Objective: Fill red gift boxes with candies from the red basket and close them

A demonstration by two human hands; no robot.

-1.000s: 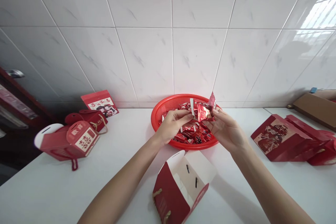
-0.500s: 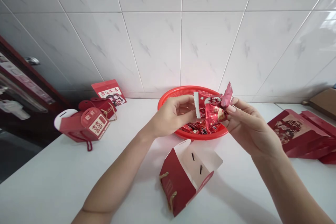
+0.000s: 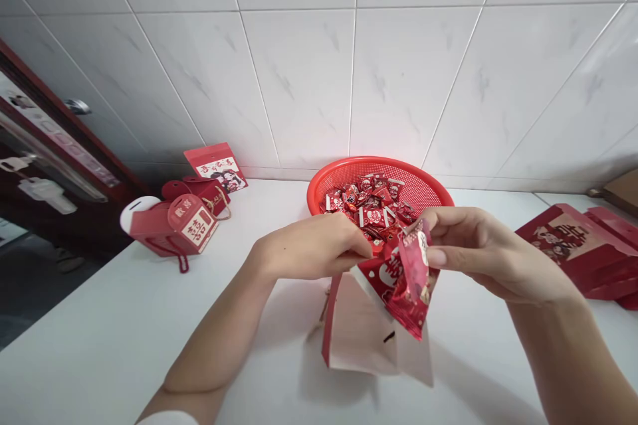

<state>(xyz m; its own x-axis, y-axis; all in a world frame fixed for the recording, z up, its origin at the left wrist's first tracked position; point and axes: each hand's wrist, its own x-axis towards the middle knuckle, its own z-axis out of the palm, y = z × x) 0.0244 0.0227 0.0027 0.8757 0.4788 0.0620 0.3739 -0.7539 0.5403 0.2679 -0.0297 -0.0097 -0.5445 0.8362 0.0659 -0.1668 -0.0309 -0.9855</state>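
My right hand (image 3: 478, 255) is closed on shiny red candy packets (image 3: 401, 275), held over an open red box. The box (image 3: 359, 332) stands on the white table with its pale inside showing. My left hand (image 3: 312, 249) reaches across the top edge of this box, fingers bent down and closed on it; the fingertips are partly hidden. Behind both hands sits a red plastic basket (image 3: 423, 186) with several small wrapped candies (image 3: 373, 212) in it.
At the left stand a closed red gift box (image 3: 167, 229), a darker red box (image 3: 219, 199) and a red card box (image 3: 216, 163) by the tiled wall. Flat red boxes (image 3: 583, 249) lie at the right, near a brown carton (image 3: 625, 189).
My left hand has left the packets and moved down to the open box, which has turned and tilted. The right hand has lowered with the packets, and the view has shifted slightly.
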